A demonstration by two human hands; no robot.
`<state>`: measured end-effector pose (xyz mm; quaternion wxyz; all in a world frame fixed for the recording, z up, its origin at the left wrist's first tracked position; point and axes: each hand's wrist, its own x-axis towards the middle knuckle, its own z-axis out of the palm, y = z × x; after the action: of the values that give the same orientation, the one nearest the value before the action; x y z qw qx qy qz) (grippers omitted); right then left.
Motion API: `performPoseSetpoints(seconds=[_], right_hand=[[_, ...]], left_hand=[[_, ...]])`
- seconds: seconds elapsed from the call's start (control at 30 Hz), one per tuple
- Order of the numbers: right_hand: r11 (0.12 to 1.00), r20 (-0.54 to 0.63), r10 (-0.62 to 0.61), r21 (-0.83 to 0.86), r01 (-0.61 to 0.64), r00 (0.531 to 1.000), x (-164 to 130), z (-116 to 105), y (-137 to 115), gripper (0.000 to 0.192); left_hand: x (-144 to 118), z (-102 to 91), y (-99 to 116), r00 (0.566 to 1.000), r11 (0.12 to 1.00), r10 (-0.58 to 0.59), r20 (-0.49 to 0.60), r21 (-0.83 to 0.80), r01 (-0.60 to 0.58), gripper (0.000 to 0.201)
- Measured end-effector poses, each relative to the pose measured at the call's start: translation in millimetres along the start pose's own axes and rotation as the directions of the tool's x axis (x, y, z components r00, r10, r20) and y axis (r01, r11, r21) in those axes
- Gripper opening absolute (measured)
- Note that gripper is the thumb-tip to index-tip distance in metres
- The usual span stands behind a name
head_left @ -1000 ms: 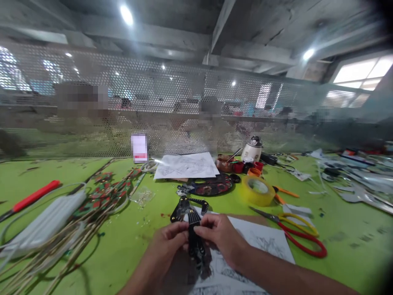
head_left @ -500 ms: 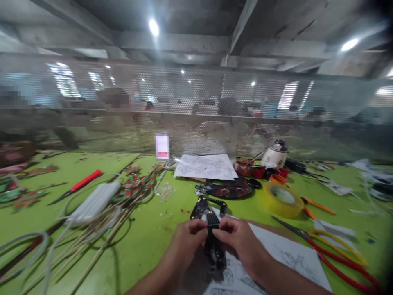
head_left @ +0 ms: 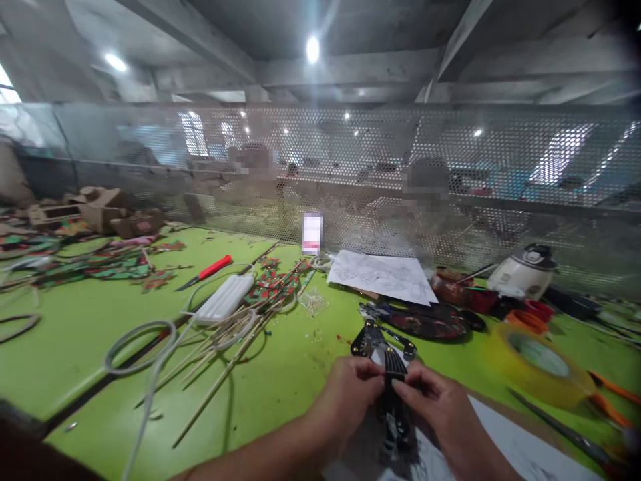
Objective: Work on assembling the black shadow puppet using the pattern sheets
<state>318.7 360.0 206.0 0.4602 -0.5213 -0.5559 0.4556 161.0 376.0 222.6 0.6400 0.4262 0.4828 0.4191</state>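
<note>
Black, flat and cut into a figure with gold dots along its edges, a puppet piece (head_left: 386, 364) is pinched between two bare hands low in the view, over a bright green tabletop (head_left: 100, 361). Both hands are narrowed onto the puppet piece: the left hand (head_left: 348, 397) grips its left edge with thumb and fingertips, and the right hand (head_left: 441, 407) grips its right edge the same way. Its top end, with two spread arms, points away from the person; its lower end lies over a white sheet with line drawings (head_left: 505, 454) that rests under the right hand.

Taking the puppet piece as landmark: just beyond it lies a dark oval painted piece (head_left: 425, 324), and beyond that a second white drawing sheet (head_left: 383, 275). To its right sits a roll of yellow tape (head_left: 541, 364), blurred, with a small white rice cooker (head_left: 523, 270) farther back and red and orange cups (head_left: 525, 317) between them. To its left, thin bamboo sticks (head_left: 235, 347) fan across the tabletop, touching a white rectangular block (head_left: 223, 299) and loops of white cord (head_left: 137, 341). Farther left lies a red-handled knife (head_left: 207, 270). A perforated metal screen (head_left: 350, 167) stands along the far edge.
</note>
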Motion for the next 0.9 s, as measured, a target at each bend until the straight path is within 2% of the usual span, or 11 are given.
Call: performPoseSetpoints(seconds=[0.2,0.4,0.5,0.63,0.73,0.8,0.9], right_hand=[[0.999,0.039,0.022,-0.038,-0.021,0.999,-1.5,0.4,-1.5,0.036],[0.992,0.05,0.007,-0.122,-0.001,0.999,-3.2,-1.7,-4.2,0.036],[0.983,0.038,-0.04,-0.18,0.046,0.998,-5.3,-2.6,-3.9,0.036],[0.967,0.004,-0.131,-0.221,0.129,0.991,-7.8,-1.4,-2.6,0.034],[0.967,0.019,-0.131,-0.217,0.132,0.991,-8.0,0.0,-3.4,0.034],[0.973,0.034,-0.099,-0.205,0.104,0.994,-7.7,0.4,-4.1,0.035],[0.979,0.02,-0.06,-0.195,0.063,0.998,-7.8,0.6,-3.2,0.036]], left_hand=[[-0.5,2.9,2.2,0.999,1.0,0.008,-0.044,0.021,-0.007,0.004],[-5.1,-0.4,-0.5,0.983,0.969,0.182,0.036,0.165,-0.185,0.013],[-8.1,-1.4,-1.5,0.968,0.937,0.243,0.057,0.244,-0.25,0.016],[-8.5,0.0,3.2,0.98,0.957,0.199,0.02,0.209,-0.199,0.015],[-6.3,0.4,5.1,0.989,0.978,0.151,-0.008,0.147,-0.148,0.011],[-4.9,-0.5,2.9,0.986,0.974,0.169,0.01,0.154,-0.168,0.011],[-4.3,-2.8,-4.0,0.965,0.937,0.255,0.061,0.231,-0.262,0.016]])
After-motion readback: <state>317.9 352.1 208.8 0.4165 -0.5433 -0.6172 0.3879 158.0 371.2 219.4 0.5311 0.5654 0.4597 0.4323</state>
